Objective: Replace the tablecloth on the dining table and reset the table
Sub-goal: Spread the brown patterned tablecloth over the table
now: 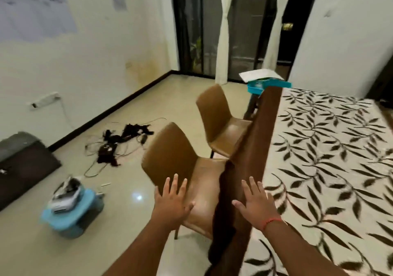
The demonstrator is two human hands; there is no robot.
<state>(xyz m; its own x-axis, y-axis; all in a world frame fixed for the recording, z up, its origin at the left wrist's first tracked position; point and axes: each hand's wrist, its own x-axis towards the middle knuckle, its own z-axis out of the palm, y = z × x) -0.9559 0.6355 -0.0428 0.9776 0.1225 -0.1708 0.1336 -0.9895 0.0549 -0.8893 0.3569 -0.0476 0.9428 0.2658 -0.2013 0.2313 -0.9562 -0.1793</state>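
Leaf-print cloth [331, 148] covers the table at right of frame, its brown border [251, 158] hanging over the edge. Both hands, left [172, 203] and right [255, 206], hover spread and empty at lower centre. A careless tug could skew the cloth or snag the near chair [170, 158].

White walls [89, 48] meet a glossy cream tiled floor [119, 229] with dark skirting. 2 brown chairs [170, 154] stand beside the worktop; pale curtains [225, 31] flank dark glass doors [191, 24].

Your forearms leave the bottom edge. The counter [244, 186] runs off right; papers on the wall [38, 5] are blurred, unreadable.
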